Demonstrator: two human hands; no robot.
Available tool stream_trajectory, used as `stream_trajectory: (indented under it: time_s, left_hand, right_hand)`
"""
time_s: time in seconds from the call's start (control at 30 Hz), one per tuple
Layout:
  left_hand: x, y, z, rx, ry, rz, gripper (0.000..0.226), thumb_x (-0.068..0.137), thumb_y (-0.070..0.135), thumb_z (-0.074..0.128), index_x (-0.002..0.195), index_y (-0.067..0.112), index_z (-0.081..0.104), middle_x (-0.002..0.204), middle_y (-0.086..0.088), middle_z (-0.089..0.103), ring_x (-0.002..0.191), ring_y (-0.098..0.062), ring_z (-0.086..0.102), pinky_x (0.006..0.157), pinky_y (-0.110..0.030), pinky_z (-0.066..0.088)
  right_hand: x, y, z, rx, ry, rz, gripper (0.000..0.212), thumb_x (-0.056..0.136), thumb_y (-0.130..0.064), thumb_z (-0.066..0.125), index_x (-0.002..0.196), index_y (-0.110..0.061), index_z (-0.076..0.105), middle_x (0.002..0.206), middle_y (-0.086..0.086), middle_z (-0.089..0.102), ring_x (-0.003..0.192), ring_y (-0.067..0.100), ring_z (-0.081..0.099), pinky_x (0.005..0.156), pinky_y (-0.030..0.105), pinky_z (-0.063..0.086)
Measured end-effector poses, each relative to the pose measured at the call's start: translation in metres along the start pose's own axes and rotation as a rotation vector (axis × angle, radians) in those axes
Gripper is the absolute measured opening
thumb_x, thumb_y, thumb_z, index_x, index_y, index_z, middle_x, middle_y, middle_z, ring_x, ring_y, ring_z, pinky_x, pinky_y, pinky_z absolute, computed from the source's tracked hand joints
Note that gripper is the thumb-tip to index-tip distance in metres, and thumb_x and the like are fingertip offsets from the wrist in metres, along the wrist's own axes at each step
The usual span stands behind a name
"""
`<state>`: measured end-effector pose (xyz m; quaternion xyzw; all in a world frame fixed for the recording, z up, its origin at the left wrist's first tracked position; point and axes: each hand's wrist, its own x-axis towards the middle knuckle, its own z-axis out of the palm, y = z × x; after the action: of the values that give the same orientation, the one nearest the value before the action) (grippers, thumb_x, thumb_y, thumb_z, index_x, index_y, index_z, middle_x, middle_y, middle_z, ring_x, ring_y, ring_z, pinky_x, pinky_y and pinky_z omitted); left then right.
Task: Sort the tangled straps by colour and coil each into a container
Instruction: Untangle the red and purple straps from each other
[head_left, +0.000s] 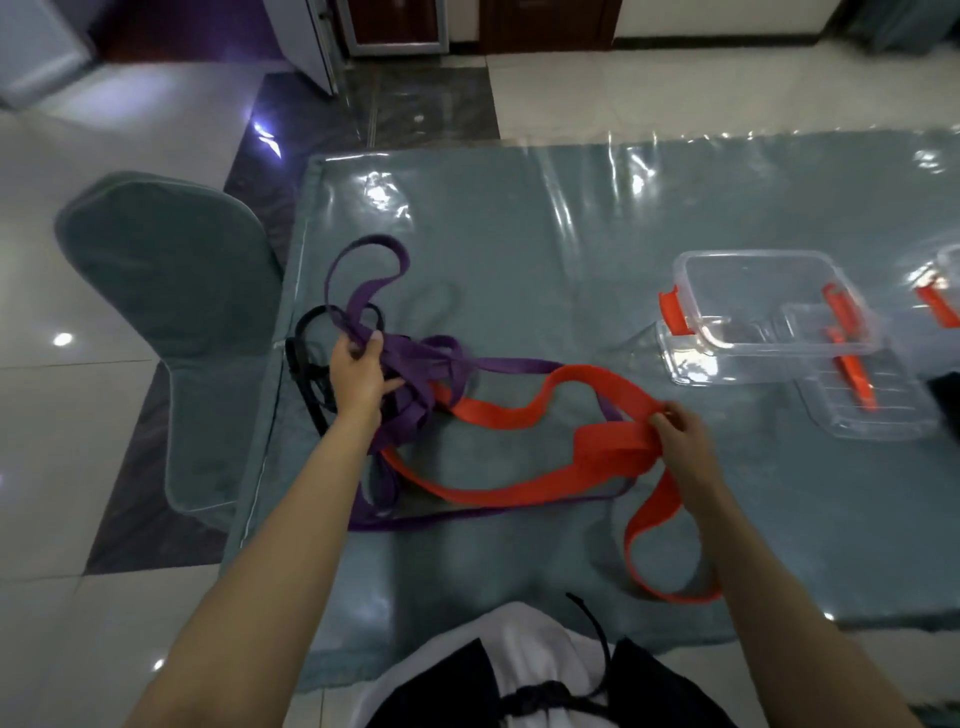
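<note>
Straps lie in a tangle on the left half of the bench (519, 249), in front of me: an orange strap (498, 413), a purple strap (363, 291) and a black strap (311, 374) at the bench's left edge. My right hand (680, 441) pinches a folded bundle of the orange strap, fingers (662, 418) clamped on the flat folds, while my left hand (358, 374) grips into the purple knot, fingers curled round several bands at once. I judge the step in hand to be freeing the orange from the purple and gathering it into a coil. To do it well I want my left hand to pin the purple mass flat to the bench so it does not drag along, and my right to draw the orange out slowly along its own run, following where it passes under the purple near the knot instead of tugging across it. Each fold should lie flat on the last, without twist, or the coil will spring open in the container (763, 296).

The orange strap is broad, flat webbing, bright and limp; one long loop of it hangs toward the bench's near edge, another runs back under the purple. The clear container with orange clips stands open to my right, well apart from the tangle
</note>
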<state>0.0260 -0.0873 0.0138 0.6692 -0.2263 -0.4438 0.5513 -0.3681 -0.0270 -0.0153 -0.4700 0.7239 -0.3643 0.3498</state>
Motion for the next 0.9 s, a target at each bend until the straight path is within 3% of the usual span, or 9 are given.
stream_trajectory:
  time_s: [0.13,0.27,0.33,0.43,0.53,0.6,0.67,0.77,0.9]
  left_hand:
    - [0.010,0.007,-0.014,0.506,0.157,0.133,0.041,0.105,0.044,0.061,0.112,0.004,0.069,0.114,-0.018,0.073,0.106,-0.036,0.070,0.084,-0.040,0.055]
    - [0.010,0.013,-0.015,0.137,0.237,0.015,0.034,0.108,0.022,0.059,0.112,-0.012,0.066,0.089,-0.022,0.072,0.059,-0.018,0.069,0.077,-0.031,0.064]
    - [0.003,0.015,-0.012,-0.107,0.188,-0.080,0.038,0.108,0.012,0.058,0.132,-0.017,0.055,0.101,-0.027,0.073,0.071,-0.024,0.072,0.092,-0.044,0.063]
    - [-0.025,0.004,0.000,0.092,0.078,-0.041,0.066,0.100,0.016,0.069,0.154,-0.002,0.036,0.135,-0.020,0.068,0.119,-0.030,0.069,0.110,-0.045,0.052]
    - [-0.067,-0.020,0.014,0.397,-0.229,0.322,0.059,0.089,-0.004,0.065,0.143,0.005,0.045,0.127,-0.011,0.069,0.119,-0.029,0.067,0.105,-0.045,0.054]
    - [-0.082,-0.038,0.022,0.682,-0.619,0.497,0.091,0.078,-0.013,0.066,0.160,0.010,0.032,0.155,-0.009,0.047,0.145,-0.026,0.047,0.118,-0.042,0.044]
    - [-0.085,-0.051,0.033,1.041,-0.866,0.580,0.125,0.076,-0.009,0.074,0.169,0.022,-0.004,0.175,0.000,0.011,0.158,-0.024,0.020,0.125,-0.041,0.028]
    - [-0.085,-0.052,0.051,1.230,-0.780,0.523,0.129,0.085,0.006,0.076,0.163,0.040,-0.021,0.177,0.004,0.007,0.155,-0.038,0.025,0.122,-0.056,0.030]
    - [-0.080,-0.047,0.061,1.248,-0.899,0.469,0.107,0.090,0.018,0.080,0.168,0.034,0.008,0.167,-0.014,0.037,0.148,-0.037,0.045,0.120,-0.046,0.037]
  right_hand:
    - [-0.014,-0.021,-0.037,0.370,0.308,-0.053,0.018,0.083,-0.015,0.054,0.090,-0.016,0.070,0.069,-0.015,0.062,0.064,-0.003,0.050,0.063,0.019,0.043]
    - [-0.027,-0.042,-0.058,0.463,0.462,-0.138,0.022,0.082,-0.014,0.051,0.084,-0.029,0.067,0.072,-0.017,0.059,0.068,-0.003,0.049,0.065,0.017,0.041]
    - [-0.033,-0.048,-0.054,0.480,0.458,-0.184,0.026,0.084,-0.008,0.050,0.083,-0.029,0.066,0.071,-0.018,0.059,0.068,-0.003,0.050,0.064,0.015,0.042]
    - [-0.040,-0.052,-0.041,0.493,0.442,-0.242,0.022,0.086,-0.003,0.049,0.090,-0.017,0.065,0.074,-0.014,0.055,0.068,-0.002,0.048,0.063,0.016,0.040]
    - [-0.048,-0.062,-0.028,0.511,0.401,-0.282,0.025,0.085,-0.004,0.049,0.083,-0.026,0.061,0.075,-0.006,0.050,0.069,0.003,0.044,0.063,0.020,0.037]
    - [-0.052,-0.069,-0.024,0.527,0.366,-0.308,0.026,0.084,-0.004,0.050,0.081,-0.028,0.059,0.072,-0.007,0.049,0.067,0.003,0.041,0.060,0.022,0.035]
    - [-0.056,-0.075,-0.024,0.540,0.319,-0.339,0.023,0.083,-0.008,0.051,0.079,-0.028,0.060,0.069,-0.012,0.049,0.066,0.004,0.040,0.058,0.022,0.033]
    - [-0.062,-0.082,-0.030,0.554,0.254,-0.387,0.020,0.081,-0.015,0.053,0.079,-0.031,0.064,0.069,-0.015,0.052,0.067,0.005,0.041,0.059,0.023,0.034]
    - [-0.063,-0.090,-0.038,0.608,0.233,-0.414,0.021,0.080,-0.016,0.055,0.077,-0.032,0.067,0.067,-0.019,0.055,0.065,0.000,0.044,0.058,0.018,0.035]
